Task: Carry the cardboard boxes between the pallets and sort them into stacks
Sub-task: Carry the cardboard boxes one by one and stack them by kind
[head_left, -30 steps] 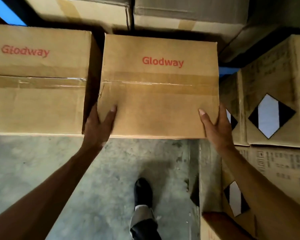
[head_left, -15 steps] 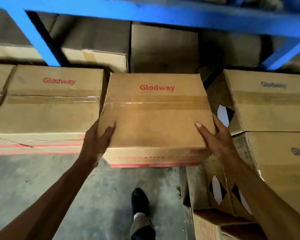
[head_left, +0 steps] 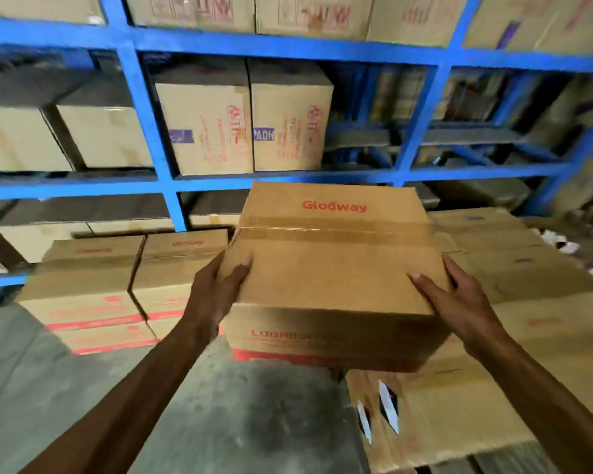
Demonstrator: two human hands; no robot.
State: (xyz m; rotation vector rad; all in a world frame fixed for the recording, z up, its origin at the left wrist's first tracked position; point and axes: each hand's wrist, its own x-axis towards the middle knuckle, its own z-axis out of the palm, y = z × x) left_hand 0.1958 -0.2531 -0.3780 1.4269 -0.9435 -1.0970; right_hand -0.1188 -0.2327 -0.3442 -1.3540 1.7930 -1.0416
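Two hands hold one cardboard box aloft.
My left hand and right hand have fingers clamped on its sides, before blue shelving.

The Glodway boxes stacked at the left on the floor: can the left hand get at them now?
Probably not yet. The left hand has its grip on the carried box, as does the right hand. The way to the stacked boxes looks free, over bare floor.
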